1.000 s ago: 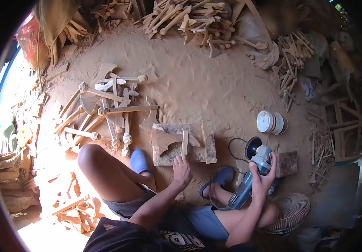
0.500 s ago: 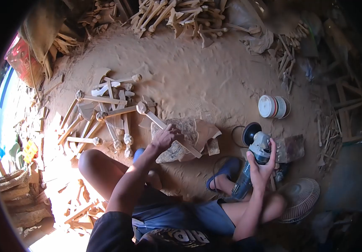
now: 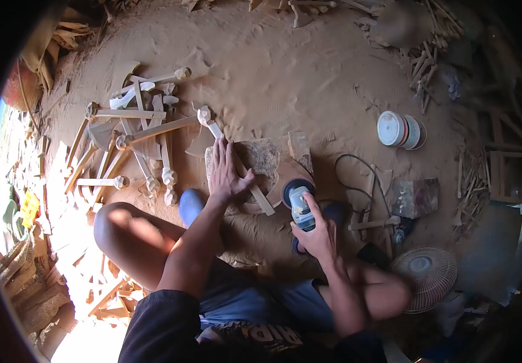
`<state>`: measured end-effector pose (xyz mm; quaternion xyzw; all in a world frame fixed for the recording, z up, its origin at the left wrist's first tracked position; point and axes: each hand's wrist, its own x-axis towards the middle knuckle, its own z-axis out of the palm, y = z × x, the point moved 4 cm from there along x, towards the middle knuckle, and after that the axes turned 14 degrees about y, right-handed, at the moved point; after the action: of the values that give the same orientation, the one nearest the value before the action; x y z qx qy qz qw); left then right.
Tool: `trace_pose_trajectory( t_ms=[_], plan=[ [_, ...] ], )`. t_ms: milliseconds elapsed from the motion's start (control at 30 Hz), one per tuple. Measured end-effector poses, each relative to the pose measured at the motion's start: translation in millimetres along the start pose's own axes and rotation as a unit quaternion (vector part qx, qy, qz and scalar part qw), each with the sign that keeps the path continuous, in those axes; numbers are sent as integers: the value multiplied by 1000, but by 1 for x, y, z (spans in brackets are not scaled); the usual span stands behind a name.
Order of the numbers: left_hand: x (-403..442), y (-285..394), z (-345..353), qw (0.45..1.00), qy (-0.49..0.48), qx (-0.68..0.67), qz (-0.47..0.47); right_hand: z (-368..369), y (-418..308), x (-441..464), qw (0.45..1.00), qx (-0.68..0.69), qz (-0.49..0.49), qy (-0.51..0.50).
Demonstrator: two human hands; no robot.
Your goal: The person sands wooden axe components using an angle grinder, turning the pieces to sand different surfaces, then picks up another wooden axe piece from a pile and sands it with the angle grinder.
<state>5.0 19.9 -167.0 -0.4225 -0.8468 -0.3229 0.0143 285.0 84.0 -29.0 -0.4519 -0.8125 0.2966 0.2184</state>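
Dusty dirt floor [image 3: 273, 66], sticks piled L of ctr, white bucket [image 3: 391, 128] upper R, fan [image 3: 424, 279] lower R. Flat block [image 3: 254, 154] mid-frame; knob-ended stick [image 3: 262, 199] slants across it, knob end up-L. L hand [image 3: 228, 176] on stick, fingers straight, slightly apart. R hand [image 3: 319, 237] w/ fingers wrapped round grinder [image 3: 302, 210], disc nr block's R side; contact unclear.

The left hand [image 3: 229, 178] hides the wooden piece's [image 3: 261, 200] middle.
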Motion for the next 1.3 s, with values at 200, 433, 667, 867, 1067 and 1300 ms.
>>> trace_pose_trajectory(
  t_ms=[200,433,667,867,1067,1300],
  plan=[
    [6,4,-2,1000,7,-8,-11,23,-10,-4,998,-19,22,-49],
    [7,6,-4,1000,8,7,-8,26,-11,1,997,-46,21,-65],
    [9,6,-3,1000,9,-5,-13,29,-13,0,997,-38,25,-63],
    [9,5,-2,1000,5,-7,-9,30,-7,4,993,-97,63,-38],
    [9,4,1,1000,11,-14,-1,15,5,20,987,-120,101,35],
    [7,4,1,1000,16,-22,-2,3,10,21,977,-121,162,69]
  ],
)
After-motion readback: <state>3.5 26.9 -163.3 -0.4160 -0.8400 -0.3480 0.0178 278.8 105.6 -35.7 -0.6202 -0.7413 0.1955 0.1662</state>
